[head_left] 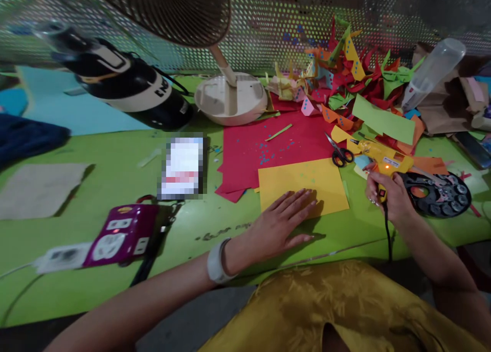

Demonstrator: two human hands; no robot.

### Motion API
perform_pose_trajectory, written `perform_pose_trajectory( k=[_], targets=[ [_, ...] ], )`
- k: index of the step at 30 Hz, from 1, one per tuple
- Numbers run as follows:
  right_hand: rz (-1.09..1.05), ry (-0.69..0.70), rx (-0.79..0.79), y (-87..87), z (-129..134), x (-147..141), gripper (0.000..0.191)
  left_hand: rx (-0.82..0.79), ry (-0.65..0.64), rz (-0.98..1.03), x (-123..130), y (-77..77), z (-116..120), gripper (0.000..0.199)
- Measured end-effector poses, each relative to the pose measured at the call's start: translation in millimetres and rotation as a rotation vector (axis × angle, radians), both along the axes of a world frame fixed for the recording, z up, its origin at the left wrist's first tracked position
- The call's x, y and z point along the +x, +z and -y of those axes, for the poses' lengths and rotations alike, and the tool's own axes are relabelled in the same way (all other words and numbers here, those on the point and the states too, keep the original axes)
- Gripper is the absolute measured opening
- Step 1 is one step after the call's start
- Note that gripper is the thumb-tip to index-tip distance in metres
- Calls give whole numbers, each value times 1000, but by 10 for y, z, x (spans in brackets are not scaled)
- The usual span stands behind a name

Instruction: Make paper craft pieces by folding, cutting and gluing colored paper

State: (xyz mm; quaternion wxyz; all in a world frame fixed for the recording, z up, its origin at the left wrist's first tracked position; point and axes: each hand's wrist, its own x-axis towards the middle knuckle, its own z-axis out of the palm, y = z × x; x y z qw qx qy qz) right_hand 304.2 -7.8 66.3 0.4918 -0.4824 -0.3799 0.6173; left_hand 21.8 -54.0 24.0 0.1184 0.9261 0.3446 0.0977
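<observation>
While the left hand (282,219) lies open and flat, palm down, with its fingers on the low part of the yellow sheet (330,180), the right hand (391,193) is curled around the grip of the glue gun (395,160). The gun is at the right of the frame, up and to the right of the sheet, and not touching it. It is long and leans a bit: its tip points left and slightly up, and its back end, with a stick (429,173) poking out, points right and down. So the tip faces past the top right corner of the sheet, not down at it. The scissors (343,157) sit near that corner, just to the left of the gun's tip. The left hand is the one nearer to the sheet; its fingers point right, toward the gun's side. The red sheet (245,152) lies above, partly under the yellow one, on the green desk (184,270).
</observation>
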Motion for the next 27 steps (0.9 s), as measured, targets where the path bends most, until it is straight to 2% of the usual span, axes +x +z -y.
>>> perform_pose_trajectory(
  k=[7,10,16,22,24,27],
  targets=[
    [-11,-136,166,335,125,138,16,27,-18,-23,-39,-147,24,78],
    [18,-175,226,380,198,223,16,53,-20,-12,-50,-170,31,79],
    [185,-237,202,143,318,433,20,99,-46,-16,-32,-149,24,83],
    [308,-247,158,-52,443,599,25,136,-42,-18,-28,-220,-13,80],
    [313,-256,152,-89,440,605,26,145,-44,3,0,-179,-168,72],
    [325,-251,160,-119,419,598,25,122,58,45,147,-4,-621,56]
  ],
)
